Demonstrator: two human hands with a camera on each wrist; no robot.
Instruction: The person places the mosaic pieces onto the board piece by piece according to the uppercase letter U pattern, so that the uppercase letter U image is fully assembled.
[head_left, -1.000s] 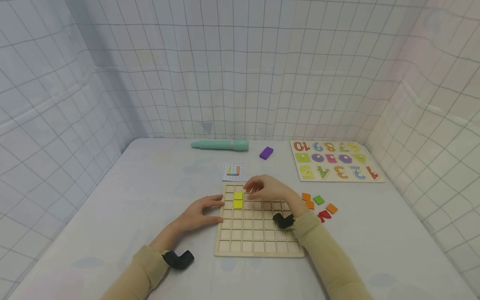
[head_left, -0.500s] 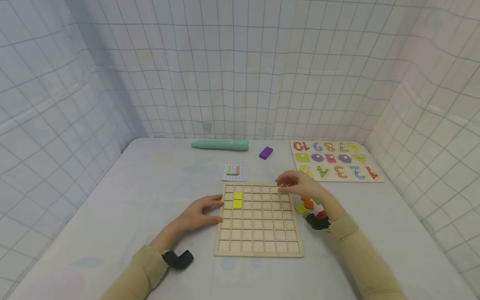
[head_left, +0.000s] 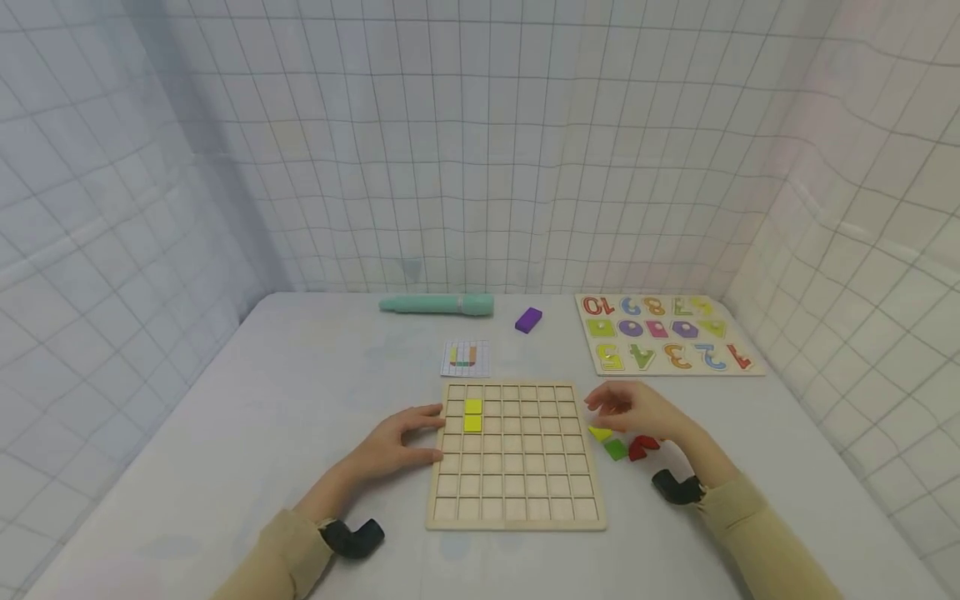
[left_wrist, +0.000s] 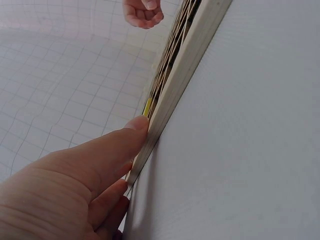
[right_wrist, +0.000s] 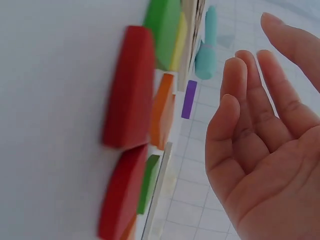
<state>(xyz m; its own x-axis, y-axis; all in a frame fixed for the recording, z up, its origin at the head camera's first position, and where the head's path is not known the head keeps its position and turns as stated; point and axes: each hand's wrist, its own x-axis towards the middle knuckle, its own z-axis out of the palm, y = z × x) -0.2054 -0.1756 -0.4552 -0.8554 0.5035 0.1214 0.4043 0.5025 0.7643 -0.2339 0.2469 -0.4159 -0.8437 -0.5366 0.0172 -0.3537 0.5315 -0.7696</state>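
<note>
A wooden grid board lies in the middle of the head view. Two yellow square tiles sit in its upper left cells, one above the other. My left hand rests at the board's left edge, fingers extended, thumb against the side in the left wrist view. To the right of the board, my right hand hovers over loose tiles, its fingers loosely bent around nothing. Under and near it lie a yellow tile, a green tile and red pieces. An orange tile shows in the right wrist view.
Behind the board lies a small card printed with a coloured U shape. Farther back are a teal marker-shaped object and a purple block. A number-and-shape puzzle board lies at the back right. Gridded curtains surround the table.
My right hand has moved right, from over the board near the yellow tiles to above the loose tiles. The left hand keeps its place at the board's edge. The head view has tilted slightly upward.
</note>
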